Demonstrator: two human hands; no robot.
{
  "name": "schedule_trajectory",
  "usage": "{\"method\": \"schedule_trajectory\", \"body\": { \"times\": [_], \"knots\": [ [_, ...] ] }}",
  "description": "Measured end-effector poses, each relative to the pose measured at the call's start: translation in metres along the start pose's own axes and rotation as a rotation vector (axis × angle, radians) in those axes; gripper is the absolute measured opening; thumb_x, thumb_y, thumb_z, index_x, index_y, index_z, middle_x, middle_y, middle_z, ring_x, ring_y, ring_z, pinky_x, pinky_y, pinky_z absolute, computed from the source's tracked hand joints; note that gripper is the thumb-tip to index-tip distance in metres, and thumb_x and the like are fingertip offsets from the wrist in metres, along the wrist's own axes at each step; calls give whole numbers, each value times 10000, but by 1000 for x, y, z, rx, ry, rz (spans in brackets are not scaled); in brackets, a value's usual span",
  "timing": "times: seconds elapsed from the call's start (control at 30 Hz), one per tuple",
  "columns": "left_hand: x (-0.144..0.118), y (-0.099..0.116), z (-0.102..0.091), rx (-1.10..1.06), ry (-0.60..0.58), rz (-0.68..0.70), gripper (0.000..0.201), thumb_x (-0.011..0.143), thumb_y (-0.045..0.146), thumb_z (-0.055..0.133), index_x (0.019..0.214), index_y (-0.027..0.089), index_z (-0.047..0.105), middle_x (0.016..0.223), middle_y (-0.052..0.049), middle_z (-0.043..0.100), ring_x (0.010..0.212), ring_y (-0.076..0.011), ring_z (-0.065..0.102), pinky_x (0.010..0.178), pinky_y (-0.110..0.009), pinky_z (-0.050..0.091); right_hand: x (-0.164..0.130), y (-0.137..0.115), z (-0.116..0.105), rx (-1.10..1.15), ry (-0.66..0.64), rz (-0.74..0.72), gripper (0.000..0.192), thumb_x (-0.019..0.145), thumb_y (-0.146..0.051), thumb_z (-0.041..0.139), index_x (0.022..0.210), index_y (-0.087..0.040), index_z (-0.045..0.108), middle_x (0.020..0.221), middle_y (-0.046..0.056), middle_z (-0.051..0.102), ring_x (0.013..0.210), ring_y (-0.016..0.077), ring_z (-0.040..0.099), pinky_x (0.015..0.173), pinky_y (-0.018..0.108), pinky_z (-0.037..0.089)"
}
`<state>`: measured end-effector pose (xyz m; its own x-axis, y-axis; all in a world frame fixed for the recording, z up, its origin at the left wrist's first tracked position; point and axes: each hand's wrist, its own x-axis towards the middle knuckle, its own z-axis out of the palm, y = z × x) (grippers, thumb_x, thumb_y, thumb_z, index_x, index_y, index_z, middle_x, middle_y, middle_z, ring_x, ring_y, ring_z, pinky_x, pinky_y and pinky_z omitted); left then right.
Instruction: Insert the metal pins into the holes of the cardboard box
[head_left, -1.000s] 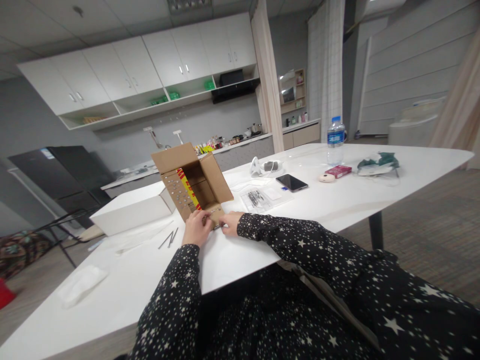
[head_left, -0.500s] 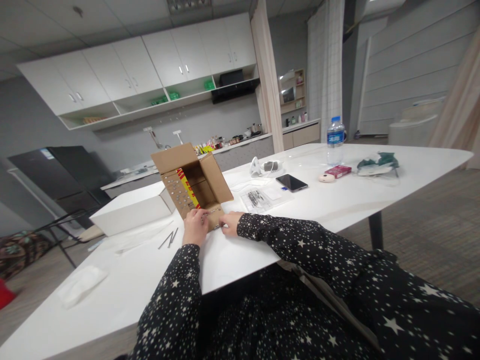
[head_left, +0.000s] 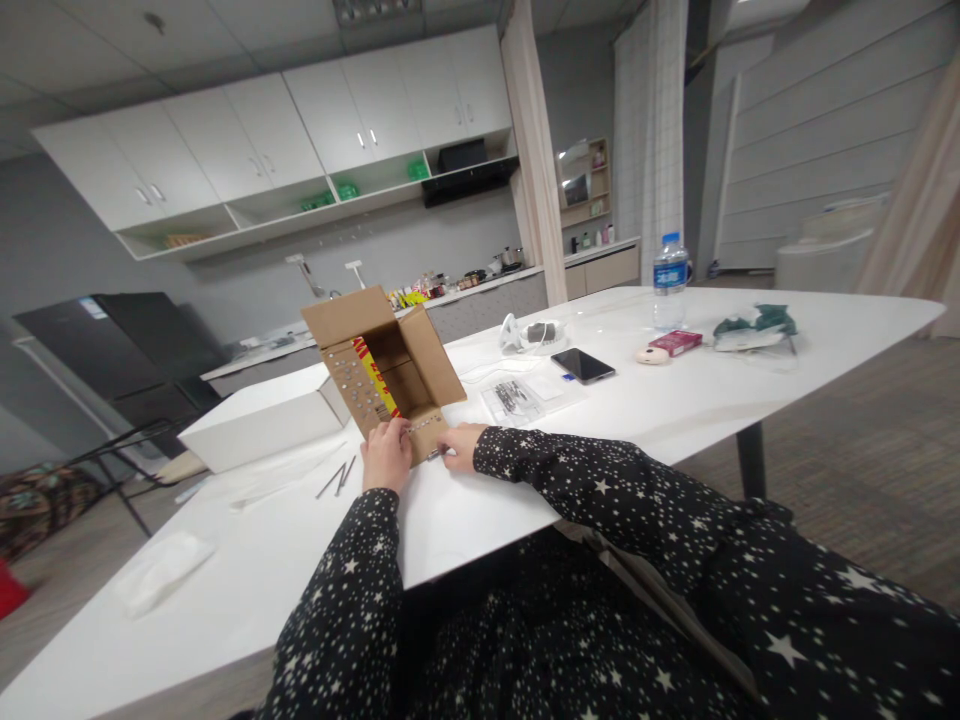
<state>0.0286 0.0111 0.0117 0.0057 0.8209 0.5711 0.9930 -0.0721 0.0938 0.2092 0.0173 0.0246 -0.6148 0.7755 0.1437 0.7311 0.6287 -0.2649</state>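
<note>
An open cardboard box [head_left: 442, 368] stands tilted on the white table, its opening towards me. Small shiny dots cover its left flap, with a line of them on the front flap, and a red and yellow strip runs along the inner edge. My left hand [head_left: 386, 455] grips the box at its lower left corner, fingers bent over the flap. Against the front flap's lower edge is my right hand [head_left: 460, 447], closed with fingertips pinching a small thin silvery piece [head_left: 433, 455]. What exactly that piece is cannot be made out. Two dark thin rods [head_left: 345, 475] lie left of my left hand.
A long white box [head_left: 262, 425] lies behind at left, crumpled white plastic [head_left: 165, 572] at the near left. Rightwards are a clear bag [head_left: 517, 400], a phone [head_left: 583, 365], a white cable coil [head_left: 544, 335], a small red box [head_left: 679, 343] and a water bottle [head_left: 670, 283].
My left hand has shifted slightly left and its fingers have drawn back from the front flap, showing more of the dotted line. My right hand stays nearly in place.
</note>
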Motion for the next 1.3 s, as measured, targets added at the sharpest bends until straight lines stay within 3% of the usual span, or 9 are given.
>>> {"method": "schedule_trajectory", "body": {
  "times": [0.53,0.9,1.17,1.3],
  "knots": [
    [1,9,-7,-86,165,28,218,807,225,443,970,193,584,955,-83,582,942,-227,568,863,-393,411,-1,1,-2,12,-27,-5,357,770,-334,513,1091,-236,635,1067,105,650,941,246,621,750,316,469],
    [-1,7,-7,-79,129,-52,185,781,255,469,894,204,606,925,-71,555,870,-213,590,806,-361,446,-1,-1,-1,-4,-1,-10,300,767,-306,514,1027,-235,648,1005,84,669,905,236,627,708,299,470],
    [-1,8,-11,-48,76,-96,197,800,287,431,888,203,586,866,-67,626,877,-234,600,796,-375,428,-2,-1,-1,-10,2,-3,297,763,-297,508,1014,-229,650,988,83,670,865,223,632,687,289,470],
    [-1,10,-12,-86,132,-85,194,801,275,426,880,198,585,898,-70,636,896,-228,595,818,-366,419,-1,-1,0,-11,9,-2,307,765,-302,509,1028,-228,649,1009,83,668,907,230,625,725,301,472]
  ]
}}
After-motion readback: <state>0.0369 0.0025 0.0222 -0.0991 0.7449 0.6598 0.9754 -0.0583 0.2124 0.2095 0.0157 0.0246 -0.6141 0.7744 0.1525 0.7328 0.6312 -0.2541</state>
